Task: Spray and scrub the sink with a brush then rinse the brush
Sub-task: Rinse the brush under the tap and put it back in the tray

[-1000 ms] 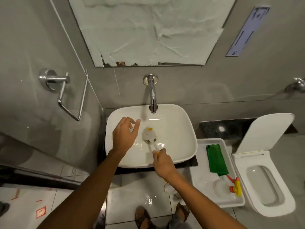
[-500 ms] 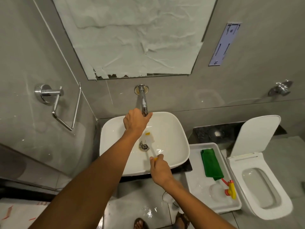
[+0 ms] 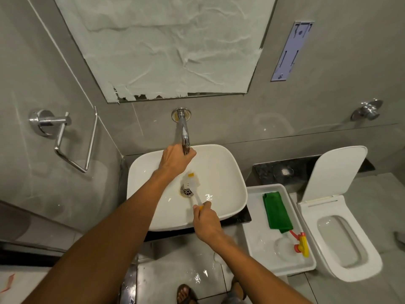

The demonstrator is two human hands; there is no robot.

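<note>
A white sink basin point(image 3: 228, 172) stands below a chrome wall tap point(image 3: 183, 126). My left hand point(image 3: 175, 161) grips the tap's outer end, over the back of the basin. My right hand point(image 3: 206, 222) holds the yellow-ended handle of a white brush point(image 3: 191, 181). The brush head hangs in the basin, just above the round metal drain point(image 3: 186, 191) and under the tap. A clear spray bottle with a red and yellow trigger point(image 3: 301, 246) lies in a white tray point(image 3: 254, 238) to the right of the sink.
A green cloth point(image 3: 277, 211) lies in the same tray. A white toilet point(image 3: 341, 238) with its lid up stands at the far right. A chrome towel holder point(image 3: 65, 137) sticks out from the left wall. My sandalled feet show on the wet floor tiles.
My left hand rose from above the basin's left part to the tap and closed on its end. The brush shifted a little toward the back, under the tap.
</note>
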